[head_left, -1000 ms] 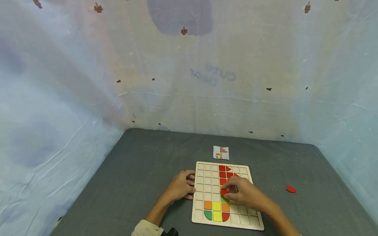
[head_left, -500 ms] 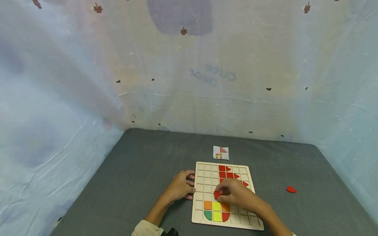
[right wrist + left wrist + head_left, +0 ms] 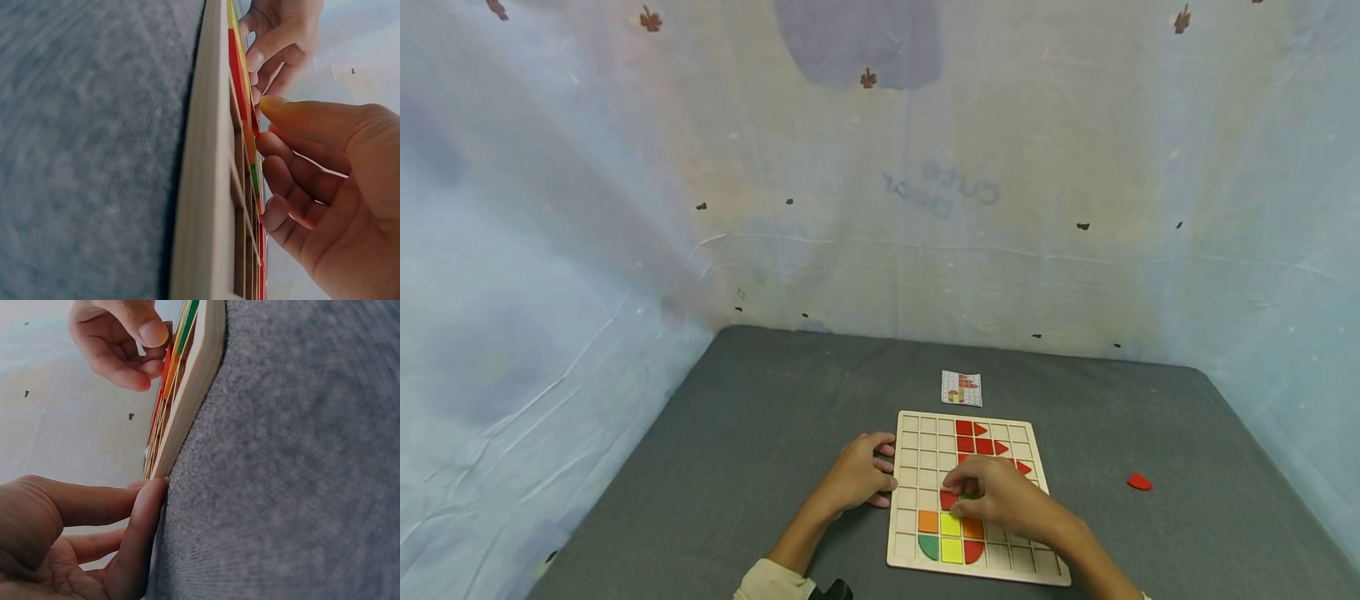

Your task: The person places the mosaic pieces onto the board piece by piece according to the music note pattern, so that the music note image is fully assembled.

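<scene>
A wooden grid board point(image 3: 917, 467) lies on the grey cloth, with coloured tiles in several of its cells. My right hand point(image 3: 1003, 492) reaches over the board from the right. Its thumb and index finger pinch a red tile point(image 3: 948, 501) at a cell just above a yellow tile point(image 3: 951, 524); the fingers partly hide its shape. My left hand point(image 3: 859, 472) rests at the board's left edge. In the left wrist view, the left fingertips touch the board's wooden edge point(image 3: 181, 428). The right hand covers some cells in the middle.
A small pattern card point(image 3: 962, 388) lies beyond the board. One loose red rounded piece point(image 3: 1139, 482) is on the cloth to the right. An orange tile point(image 3: 928, 522) and a green quarter-round tile point(image 3: 928, 547) sit in the lower cells. A pale patterned curtain point(image 3: 880, 275) hangs behind.
My right hand has moved left across the board with the red tile, then slightly lower into the cell above the yellow tile. The left hand has stayed at the edge.
</scene>
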`<state>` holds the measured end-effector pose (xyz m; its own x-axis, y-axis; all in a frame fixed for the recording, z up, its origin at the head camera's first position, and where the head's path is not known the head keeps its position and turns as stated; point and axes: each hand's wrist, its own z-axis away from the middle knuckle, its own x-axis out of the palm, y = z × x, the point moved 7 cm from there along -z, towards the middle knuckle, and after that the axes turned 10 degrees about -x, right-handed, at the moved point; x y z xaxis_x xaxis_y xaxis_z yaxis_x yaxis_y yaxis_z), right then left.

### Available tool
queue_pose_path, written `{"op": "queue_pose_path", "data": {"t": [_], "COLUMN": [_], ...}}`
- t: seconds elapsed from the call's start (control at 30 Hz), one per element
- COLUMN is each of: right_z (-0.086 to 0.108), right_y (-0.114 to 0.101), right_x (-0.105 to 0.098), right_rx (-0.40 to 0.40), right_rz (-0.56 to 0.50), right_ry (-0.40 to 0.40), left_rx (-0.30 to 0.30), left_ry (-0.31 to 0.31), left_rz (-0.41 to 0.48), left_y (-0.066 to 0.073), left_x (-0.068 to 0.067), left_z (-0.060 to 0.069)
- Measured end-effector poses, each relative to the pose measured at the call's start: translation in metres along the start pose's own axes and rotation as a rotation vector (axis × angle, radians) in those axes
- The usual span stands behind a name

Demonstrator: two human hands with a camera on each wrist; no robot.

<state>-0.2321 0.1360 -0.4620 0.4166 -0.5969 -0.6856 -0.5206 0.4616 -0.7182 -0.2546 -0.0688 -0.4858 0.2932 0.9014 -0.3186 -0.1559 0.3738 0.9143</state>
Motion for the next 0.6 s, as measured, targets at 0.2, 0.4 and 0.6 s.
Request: {"op": "queue_pose_path", "data": {"t": [0.2, 0.4, 0.6], "right_z": [0.000, 0.004, 0.010], "right_y": [-0.001, -0.001, 0.003], "right_x": [0.000, -0.005, -0.014], "right_rx": [-0.001, -0.004, -0.013], "right_rz": [-0.014, 0.021, 0.050], "right_ry": [-0.004, 0.016, 0.062], "left_rx": [-0.002, 0.004, 0.000], "left_ry": [-0.003, -0.008, -0.005], "left_rz": [0.005, 0.007, -0.001], "left_y": [0.000, 0.000, 0.000], "left_x": [0.000, 0.000, 0.001], "left_z": [0.000, 0.000, 0.000]}}
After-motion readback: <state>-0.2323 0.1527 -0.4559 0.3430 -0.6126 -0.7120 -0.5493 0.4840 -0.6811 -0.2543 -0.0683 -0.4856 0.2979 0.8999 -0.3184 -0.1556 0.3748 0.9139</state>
